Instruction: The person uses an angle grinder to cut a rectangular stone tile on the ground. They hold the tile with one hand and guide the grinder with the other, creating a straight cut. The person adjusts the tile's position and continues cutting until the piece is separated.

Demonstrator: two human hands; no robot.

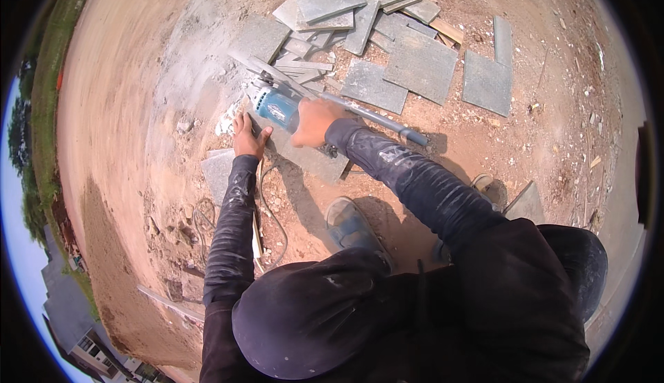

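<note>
My right hand (317, 122) is wrapped round the rear of a teal handheld power cutter (275, 108), perhaps a stone cutter. The cutter rests over a grey stone slab (321, 162) on the ground; its blade is not clear to see. Beside the cutter, my left hand (249, 138) presses down with fingers and thumb spread, apparently on the slab's left edge. From near the cutter's front, a grey tube or bar (377, 116) slants to the right, past my right wrist. Pale dust lies around the cutter's front.
Loose grey slabs (330, 1) are heaped at the far side, with flat slabs (422, 65) nearer. A cable (282, 225) curls over the dirt beside my left forearm. Another slab piece (218, 173) lies left of my left hand. My shoe (353, 224) stands close behind the slab.
</note>
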